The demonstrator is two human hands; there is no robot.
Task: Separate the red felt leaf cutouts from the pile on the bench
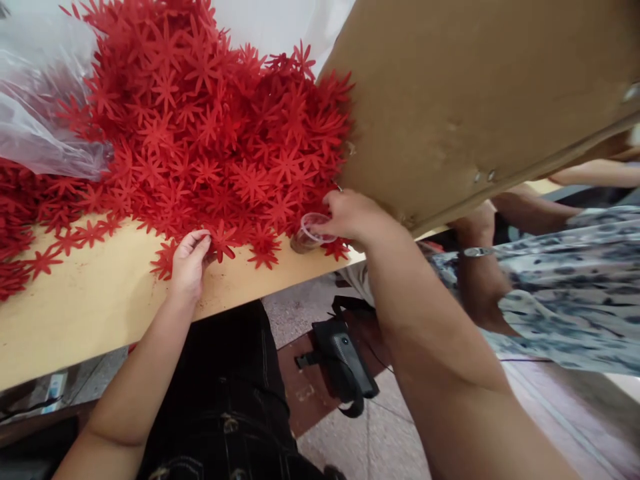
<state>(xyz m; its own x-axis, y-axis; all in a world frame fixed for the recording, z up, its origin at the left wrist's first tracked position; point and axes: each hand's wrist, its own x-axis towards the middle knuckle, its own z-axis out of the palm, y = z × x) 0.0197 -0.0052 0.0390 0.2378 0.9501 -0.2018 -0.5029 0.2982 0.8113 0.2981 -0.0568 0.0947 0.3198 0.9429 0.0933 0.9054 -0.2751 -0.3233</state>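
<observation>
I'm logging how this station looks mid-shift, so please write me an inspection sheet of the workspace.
Surface: pale tabletop, reddish specks near the front edge.
Job's things: heaped red flower shapes; clear cup near the front edge, contents unclear.
Clutter: clear plastic bag at left; large brown panel at right.
Hands: left hand pinched beside a flower, grip unclear; right hand at the cup's rim.
Cables: thin dark cord by the black device below the table.
Surroundings: another person at right.

Here's the pale table point(100, 313), heaped across its far side with red flower-shaped cutouts point(210, 133), a few strays lying left, and a clear plastic cup point(307, 233) standing near the right.
</observation>
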